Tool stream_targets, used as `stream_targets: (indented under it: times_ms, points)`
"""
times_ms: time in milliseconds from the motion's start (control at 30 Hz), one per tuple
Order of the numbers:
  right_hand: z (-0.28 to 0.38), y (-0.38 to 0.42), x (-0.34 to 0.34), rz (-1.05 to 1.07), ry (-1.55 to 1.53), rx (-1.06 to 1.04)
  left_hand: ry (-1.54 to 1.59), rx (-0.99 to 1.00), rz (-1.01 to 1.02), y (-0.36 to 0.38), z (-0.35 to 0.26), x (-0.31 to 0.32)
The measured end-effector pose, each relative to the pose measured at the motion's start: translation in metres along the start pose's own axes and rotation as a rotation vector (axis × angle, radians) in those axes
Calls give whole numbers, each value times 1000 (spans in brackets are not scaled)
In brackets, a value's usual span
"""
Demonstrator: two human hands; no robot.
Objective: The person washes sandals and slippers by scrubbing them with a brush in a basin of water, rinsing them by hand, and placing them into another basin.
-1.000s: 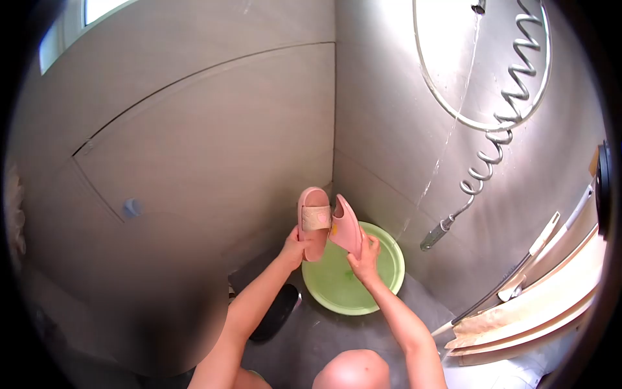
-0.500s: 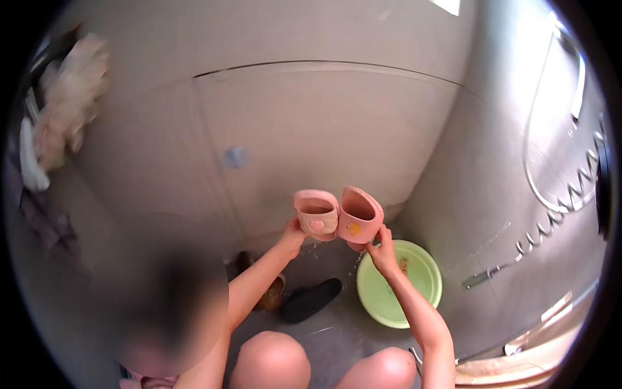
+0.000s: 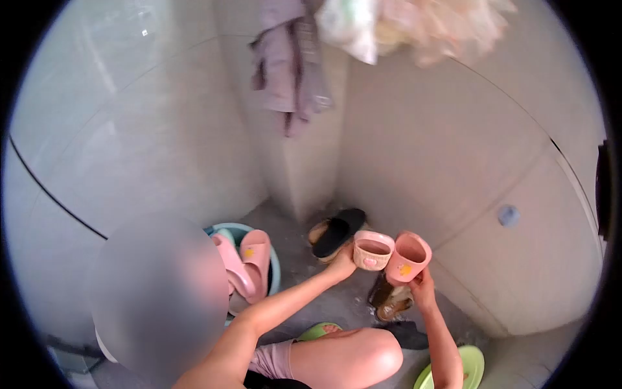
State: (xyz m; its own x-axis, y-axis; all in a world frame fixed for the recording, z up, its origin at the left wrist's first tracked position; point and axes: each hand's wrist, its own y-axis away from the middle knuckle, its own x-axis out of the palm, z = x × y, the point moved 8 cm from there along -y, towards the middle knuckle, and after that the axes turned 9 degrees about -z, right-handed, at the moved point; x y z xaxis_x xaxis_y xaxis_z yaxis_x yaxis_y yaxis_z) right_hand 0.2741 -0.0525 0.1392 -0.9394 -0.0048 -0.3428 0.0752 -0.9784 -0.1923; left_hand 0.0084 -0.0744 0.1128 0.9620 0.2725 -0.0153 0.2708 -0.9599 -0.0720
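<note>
My left hand (image 3: 341, 266) grips a pink slipper with a heart mark (image 3: 371, 250), its opening turned toward me. My right hand (image 3: 422, 287) holds a second pink slipper with a yellow mark (image 3: 408, 256) right beside it, the two nearly touching. Both are raised above the grey floor. A blue basin (image 3: 275, 264) at the left holds two more pink slippers (image 3: 248, 262). My bare knee (image 3: 353, 354) sits below my arms.
A black slipper (image 3: 339, 231) and a brown one (image 3: 391, 299) lie on the floor by the wall corner. A green basin (image 3: 473, 368) shows at the bottom right. Towels and clothes (image 3: 291, 58) hang overhead. A blurred shape fills the lower left.
My view has swung left, away from the shower hose and green basin, bringing the blue basin and hanging clothes into sight. Both hands still hold the two pink slippers side by side.
</note>
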Motion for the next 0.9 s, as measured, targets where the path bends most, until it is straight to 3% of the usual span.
stream_targets:
  times_ms: [33, 100, 167, 200, 233, 267, 300, 333, 367, 400, 467, 533, 600, 633, 700, 867, 900]
  points:
    - [5, -3, 29, 85, 53, 7, 2, -93, -16, 6, 2, -27]
    - [0, -18, 87, 263, 93, 10, -80, -70, -106, 17, -11, -91]
    - [63, -31, 127, 443, 48, 54, -251, -25, -221, 28, -1, -142]
    - [62, -34, 161, 542, -49, 7, -104, -49, -240, 41, -17, -174]
    - [80, -30, 185, 618, -88, 75, 0, -180, -382, 63, -49, -200]
    - [91, -27, 214, 700, -154, 96, -124, 14, -454, 74, -34, -243]
    - [102, -24, 245, 778, -214, 121, -329, 46, -478, 91, -59, -274]
    - [117, -20, 276, 854, -220, 93, -296, 73, -620, 107, -81, -305]
    - [135, -12, 304, 930, -223, 65, -175, 78, -687, 130, -46, -348]
    - [142, 2, 327, 1002, -276, 80, -111, -34, -740, 149, -71, -356]
    - [164, 36, 374, 1146, -291, 114, -102, -154, -835, 198, -55, -391]
    - [187, 71, 400, 1269, -309, 120, -173, -231, -855, 228, -42, -396]
    - [173, 102, 428, 1215, -209, -23, -141, -568, -916, 264, -8, -390]
    - [168, 114, 439, 1203, -111, -126, -92, -618, -955, 273, 6, -383]
    - [165, 133, 449, 1186, 14, -121, -264, -528, -953, 304, 93, -403]
    - [164, 140, 441, 1100, 247, -232, -513, -525, -1083, 295, 47, -391]
    - [167, 140, 436, 1121, 361, -295, -675, -371, -1148, 285, 14, -389]
